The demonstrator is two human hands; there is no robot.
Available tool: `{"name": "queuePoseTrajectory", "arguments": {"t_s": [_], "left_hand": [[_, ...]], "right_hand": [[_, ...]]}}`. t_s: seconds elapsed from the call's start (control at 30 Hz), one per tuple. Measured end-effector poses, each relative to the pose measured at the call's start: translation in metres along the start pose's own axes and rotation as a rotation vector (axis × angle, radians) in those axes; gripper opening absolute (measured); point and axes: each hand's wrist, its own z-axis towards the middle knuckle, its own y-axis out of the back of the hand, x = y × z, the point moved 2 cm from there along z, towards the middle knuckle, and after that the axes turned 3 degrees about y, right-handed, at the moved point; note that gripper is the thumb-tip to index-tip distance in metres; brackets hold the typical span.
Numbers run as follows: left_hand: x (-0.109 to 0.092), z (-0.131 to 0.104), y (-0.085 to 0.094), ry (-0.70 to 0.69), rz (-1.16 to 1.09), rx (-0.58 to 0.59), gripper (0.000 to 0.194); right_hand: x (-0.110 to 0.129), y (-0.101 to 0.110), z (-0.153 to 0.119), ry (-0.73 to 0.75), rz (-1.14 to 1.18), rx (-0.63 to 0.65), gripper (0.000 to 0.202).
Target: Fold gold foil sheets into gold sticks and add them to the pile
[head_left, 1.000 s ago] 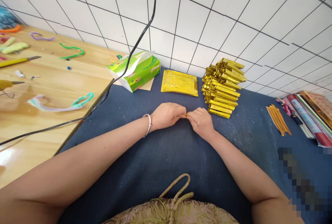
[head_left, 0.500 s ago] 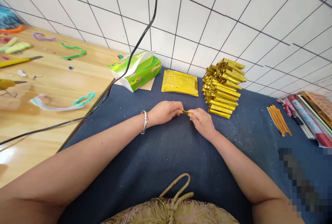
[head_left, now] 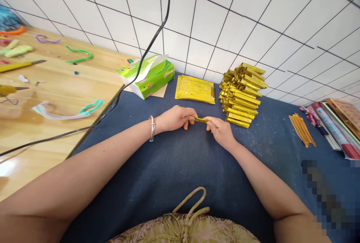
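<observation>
A narrow gold strip [head_left: 201,119] is stretched between my two hands above the dark blue cloth [head_left: 180,168]. My left hand [head_left: 179,118], with a silver bangle at its wrist, pinches the strip's left end. The right end sits between the fingers of my right hand [head_left: 221,129]. Just beyond my hands lies a flat stack of gold sheets [head_left: 195,89]. To the right of that stack, folded gold pieces [head_left: 242,96] are piled up near the wall.
A green tissue pack [head_left: 157,78] stands behind my left hand. A black cable [head_left: 153,42] hangs down and runs left across the wooden table [head_left: 62,100]. Orange-gold strips [head_left: 302,129] and books [head_left: 336,126] lie at the right.
My left hand has shifted slightly left and up, and its fingers have changed position. More of the gold strip shows between my hands.
</observation>
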Motion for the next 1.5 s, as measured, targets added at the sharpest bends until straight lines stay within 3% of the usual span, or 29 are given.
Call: {"name": "queuePoseTrajectory", "arguments": {"t_s": [0.27,0.53,0.87,0.97,1.1,1.2,1.4,1.5], "left_hand": [[0.012,0.000,0.009,0.046,0.009,-0.148,0.019],[0.012,0.001,0.011,-0.017,0.100,-0.084,0.020],[0.013,0.002,0.007,-0.083,0.066,-0.072,0.024],[0.011,0.001,0.006,-0.071,0.160,-0.053,0.026],[0.006,0.000,0.002,-0.221,0.362,-0.086,0.029],[0.005,0.000,-0.003,-0.250,0.409,-0.069,0.032],[0.001,0.003,-0.010,-0.050,0.110,-0.115,0.028],[-0.004,0.003,-0.016,0.021,-0.059,-0.066,0.028]], "right_hand": [[-0.001,0.002,-0.001,-0.141,0.126,-0.068,0.027],[0.008,0.008,0.001,-0.103,0.155,-0.027,0.025],[0.005,0.005,0.002,-0.207,0.526,-0.065,0.029],[0.002,0.003,0.002,-0.246,0.678,-0.087,0.031],[0.002,0.004,0.002,-0.282,0.841,-0.107,0.028],[0.004,0.005,0.003,-0.305,0.908,-0.140,0.027],[0.006,0.006,0.005,-0.228,0.865,-0.229,0.043],[0.006,0.002,0.005,-0.234,0.783,-0.211,0.047]]}}
